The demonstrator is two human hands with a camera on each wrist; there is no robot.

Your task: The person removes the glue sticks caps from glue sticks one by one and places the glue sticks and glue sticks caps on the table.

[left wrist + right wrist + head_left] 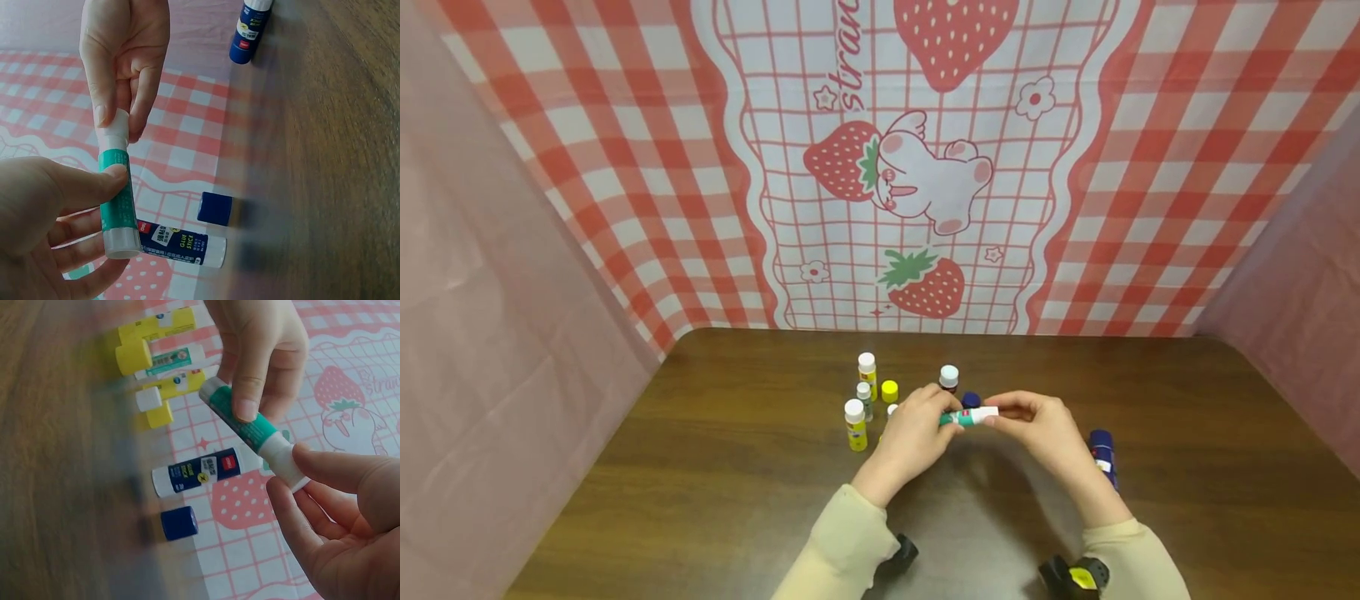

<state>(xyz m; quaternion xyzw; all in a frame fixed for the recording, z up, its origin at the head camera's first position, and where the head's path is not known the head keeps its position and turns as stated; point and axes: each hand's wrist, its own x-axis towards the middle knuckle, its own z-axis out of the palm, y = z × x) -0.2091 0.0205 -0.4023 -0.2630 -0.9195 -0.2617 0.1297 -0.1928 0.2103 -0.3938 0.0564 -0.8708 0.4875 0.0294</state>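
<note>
A green glue stick (pixel 957 418) is held over the table between both hands. My left hand (pixel 916 429) grips its green body, with the thumb along the label in the left wrist view. With thumb and fingertips, my right hand (pixel 1039 427) pinches the white cap (pixel 289 467) at the other end. In the right wrist view a narrower white neck shows between cap and label. Just behind the hands stand an uncapped blue glue stick (pixel 178 242) and its loose blue cap (pixel 214 208).
Left of the hands stand two yellow glue sticks (pixel 857 427), a smaller green-labelled one (pixel 172 360), a yellow cap (pixel 890 391) and a small white cap (pixel 149 399). A second blue glue stick (pixel 1102 454) is beside the right forearm. A checked strawberry cloth (pixel 925 192) hangs behind the table.
</note>
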